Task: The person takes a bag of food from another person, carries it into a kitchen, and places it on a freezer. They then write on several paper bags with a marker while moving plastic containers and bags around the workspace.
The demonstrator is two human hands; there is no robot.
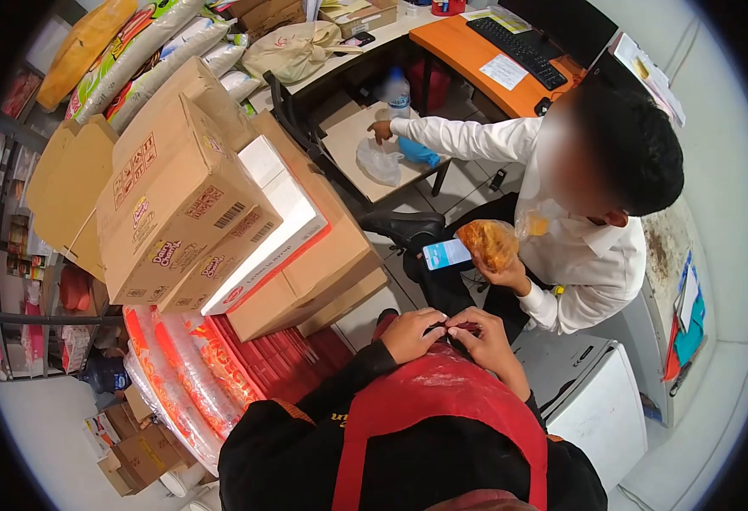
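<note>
My left hand and my right hand meet in front of my red apron, fingertips nearly touching. The fingers of both are bent and pinched together around something small and dark, too small to name. Just beyond them, a seated person in a white shirt holds a bag of orange-brown food in one hand. That person's other hand reaches to a clear plastic bag on a chair. A lit phone rests at the person's lap.
Stacked cardboard boxes rise at the left, above red-and-clear plastic packs. An orange desk with a keyboard stands at the top. A white cabinet is at my right. Sacks lie at the top left.
</note>
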